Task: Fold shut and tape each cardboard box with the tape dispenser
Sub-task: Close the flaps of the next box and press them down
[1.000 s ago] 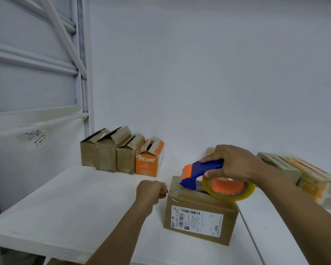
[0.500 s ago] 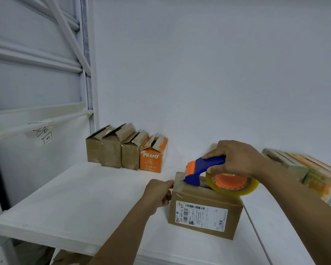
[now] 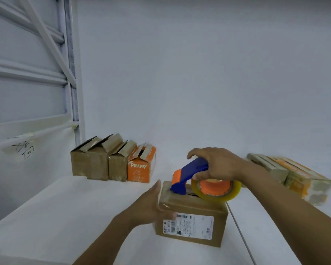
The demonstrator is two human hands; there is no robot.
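Box (image 3: 191, 217) near table (image 3: 46, 217) seam, dispenser (image 3: 191, 173) atop (left side clear)

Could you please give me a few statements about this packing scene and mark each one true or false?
1. The right hand grips the tape dispenser on top of the labelled cardboard box. True.
2. The left hand is resting flat on the table, away from that box. False: it is against the box's left side.
3. The four boxes by the wall, including the orange box, have their flaps up. True.
4. The tape roll is bright blue. False: it is clear yellowish tape on an orange core; the handle is blue.
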